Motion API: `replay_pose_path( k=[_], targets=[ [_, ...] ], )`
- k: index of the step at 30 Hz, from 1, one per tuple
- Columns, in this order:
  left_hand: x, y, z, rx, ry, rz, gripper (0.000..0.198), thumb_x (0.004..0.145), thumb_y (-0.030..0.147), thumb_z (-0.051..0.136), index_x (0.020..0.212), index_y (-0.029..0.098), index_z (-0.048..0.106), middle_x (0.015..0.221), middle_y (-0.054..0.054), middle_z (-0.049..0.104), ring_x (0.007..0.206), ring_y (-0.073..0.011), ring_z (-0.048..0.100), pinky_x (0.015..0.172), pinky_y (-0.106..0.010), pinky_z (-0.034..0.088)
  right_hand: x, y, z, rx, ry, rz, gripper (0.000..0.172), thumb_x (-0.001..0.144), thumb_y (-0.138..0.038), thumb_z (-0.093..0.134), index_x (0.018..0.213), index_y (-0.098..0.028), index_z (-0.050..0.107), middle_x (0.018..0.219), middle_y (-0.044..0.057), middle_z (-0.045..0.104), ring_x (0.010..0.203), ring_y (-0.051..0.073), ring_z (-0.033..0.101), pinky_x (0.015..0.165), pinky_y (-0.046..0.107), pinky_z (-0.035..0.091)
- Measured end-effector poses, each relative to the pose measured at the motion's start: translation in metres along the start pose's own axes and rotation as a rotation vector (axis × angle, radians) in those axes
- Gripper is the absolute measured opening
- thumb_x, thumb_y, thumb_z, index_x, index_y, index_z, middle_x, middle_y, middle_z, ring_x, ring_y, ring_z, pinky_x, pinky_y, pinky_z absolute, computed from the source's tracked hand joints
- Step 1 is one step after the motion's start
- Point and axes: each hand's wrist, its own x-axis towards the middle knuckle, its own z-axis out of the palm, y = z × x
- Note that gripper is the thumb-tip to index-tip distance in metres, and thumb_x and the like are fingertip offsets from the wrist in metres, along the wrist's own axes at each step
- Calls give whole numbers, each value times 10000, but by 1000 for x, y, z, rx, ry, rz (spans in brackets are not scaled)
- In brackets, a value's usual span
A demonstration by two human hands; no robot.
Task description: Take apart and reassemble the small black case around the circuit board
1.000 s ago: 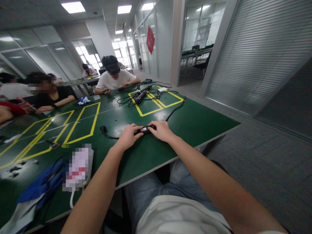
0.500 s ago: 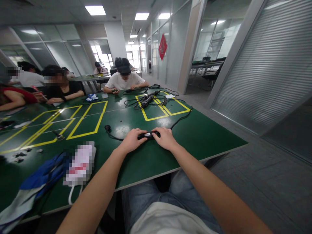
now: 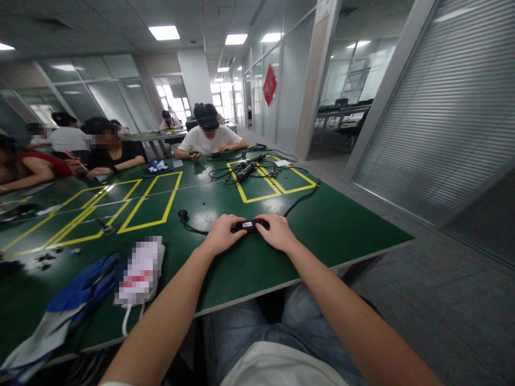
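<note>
Between my two hands is a black power-cord box (image 3: pixel 249 225) with a white label on its upper face, low over or on the green table. My left hand (image 3: pixel 225 235) grips its left end, thumb and fingers closed around it. The other end is gripped by my right hand (image 3: pixel 277 233) in the same way. A black plug (image 3: pixel 183 214) lies on the table to the left, its cord running under my left hand. On the right, a black cable (image 3: pixel 302 197) leads away from the box across the table.
Several black cords and devices (image 3: pixel 246 170) are heaped inside yellow tape outlines. To my left are a blue-and-grey glove (image 3: pixel 68 303), a pixelated pinkish item (image 3: pixel 140 271) and small dark parts (image 3: pixel 46 258). Across the table a person in a white shirt (image 3: pixel 211 140) works; others sit at left.
The view has shifted slightly, so everything appears a little lower and further right. Both hands keep their hold on the black power-cord box.
</note>
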Motion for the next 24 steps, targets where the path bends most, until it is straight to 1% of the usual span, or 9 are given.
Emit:
replay_pose_path(
  k=[3,7,11,13,15,19,21,23,24],
  targets=[
    [0,0,1,-17,3,-19,337,918,331,750,1240,238,791,1104,-82,808,1017,-263,705,958,-409,560,0,2,1,0,14,-2,253,993,-277,636,1201,-262,778,1189,59,798,1130,267,701,1062,454,473],
    [1,2,0,-69,8,-116,376,938,375,728,1286,242,781,1165,-73,817,976,-250,734,942,-388,584,2,6,3,50,38,5,258,988,-301,645,1211,-262,768,1134,53,806,1109,260,713,1065,454,485],
    [4,-1,-3,-116,83,-222,382,961,375,704,1309,234,773,1203,-78,816,973,-253,751,947,-388,596,3,12,5,189,87,26,290,950,-328,673,1219,-258,754,1067,57,805,1067,267,729,1056,465,511],
    [6,-5,-3,-105,120,-284,390,959,351,706,1319,213,763,1195,-97,816,1003,-266,755,961,-399,592,4,16,7,334,124,58,318,929,-370,667,1210,-243,744,1053,69,802,1050,271,739,1036,462,531],
    [7,-11,-3,-74,129,-333,380,947,310,717,1306,196,762,1199,-114,812,1045,-282,755,987,-414,582,6,23,9,524,177,93,368,914,-458,645,1184,-224,731,1049,86,797,1049,279,743,1013,459,547],
    [7,-22,0,-10,113,-354,348,929,269,725,1268,202,771,1207,-128,807,1107,-312,746,1016,-450,569,11,35,7,865,274,169,530,846,-674,622,1106,-219,704,1054,113,791,1019,292,743,953,449,568],
    [6,-24,1,11,108,-361,378,933,275,717,1303,212,760,1225,-131,802,1135,-325,738,1025,-465,565,14,40,3,995,296,231,539,806,-696,642,1078,-235,695,1049,107,786,984,286,740,899,426,577],
    [5,-23,0,24,109,-372,432,937,276,707,1363,209,732,1279,-142,785,1177,-335,725,1043,-476,558,15,42,-3,1137,320,292,499,777,-646,678,1088,-255,687,1002,78,773,935,267,731,854,402,578],
    [5,-21,-1,32,114,-373,453,941,276,701,1387,202,718,1317,-149,770,1209,-339,713,1060,-482,551,15,43,-6,1212,325,317,482,771,-608,690,1110,-265,683,946,57,754,888,251,720,830,390,578]
  ],
)
